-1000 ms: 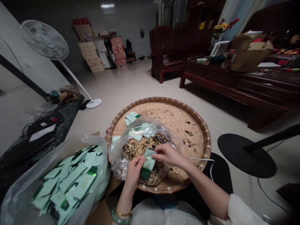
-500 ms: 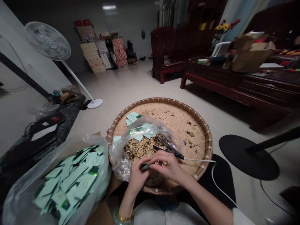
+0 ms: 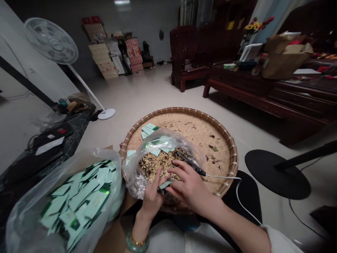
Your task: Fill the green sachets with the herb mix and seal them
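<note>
A small green packet [image 3: 165,184] is held low over the near side of a woven bamboo tray [image 3: 223,140]. My left hand [image 3: 152,196] grips its left end, index finger pointing up. With the thumb and a finger, my right hand [image 3: 191,186] pinches its right edge; the other fingers are spread. Behind the hands, a clear plastic bag [image 3: 134,175] lies open in the tray, full of a loose tan and dark dried mix [image 3: 155,165]. Resting on the bag is a black corded clamp-like tool [image 3: 193,165], partly hidden by my right hand.
Left of the tray, a large plastic bag [image 3: 21,214] holds many green packets [image 3: 84,193]. More flat packets [image 3: 149,128] lie at the tray's back left. A white cord [image 3: 240,203] runs right, near a round black base [image 3: 279,175]. A white fan [image 3: 54,42] stands behind.
My right hand's fingers have spread and lifted, and my left index finger has straightened upward. The green packet now shows more of its flat face between the hands. The view has shifted slightly.
</note>
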Demonstrator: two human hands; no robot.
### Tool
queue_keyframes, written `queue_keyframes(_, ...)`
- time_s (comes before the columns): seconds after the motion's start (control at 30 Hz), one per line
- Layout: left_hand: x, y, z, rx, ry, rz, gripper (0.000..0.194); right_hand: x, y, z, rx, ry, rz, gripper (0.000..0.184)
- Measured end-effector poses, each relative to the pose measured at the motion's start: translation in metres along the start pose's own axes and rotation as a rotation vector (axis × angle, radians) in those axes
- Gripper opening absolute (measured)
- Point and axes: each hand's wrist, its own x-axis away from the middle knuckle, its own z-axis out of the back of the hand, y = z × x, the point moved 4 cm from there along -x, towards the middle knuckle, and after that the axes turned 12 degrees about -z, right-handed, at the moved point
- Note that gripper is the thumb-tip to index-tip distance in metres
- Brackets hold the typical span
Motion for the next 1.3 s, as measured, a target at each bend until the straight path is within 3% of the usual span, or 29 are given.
queue_keyframes(0.2,0.004,-0.006,-0.008,-0.081,-0.056,-0.022,0.072,-0.007,0.004,-0.023,0.222,-0.345,-0.131,0.012)
queue_keyframes(0.43,0.005,-0.010,-0.012,-0.121,-0.055,-0.037,0.076,-0.015,0.007,-0.041,0.335,-0.431,-0.115,0.009)
queue_keyframes(0.87,0.006,-0.017,-0.015,-0.004,-0.052,0.067,0.072,-0.014,0.017,-0.052,0.239,-0.453,-0.192,0.012)
queue_keyframes(1.13,0.003,-0.017,-0.011,0.141,0.044,0.239,0.074,-0.014,0.029,-0.019,-0.143,-0.348,-0.198,0.012)
queue_keyframes(1.3,0.001,-0.014,-0.008,0.181,0.082,0.246,0.075,-0.016,0.034,-0.006,-0.394,-0.285,-0.281,0.006)
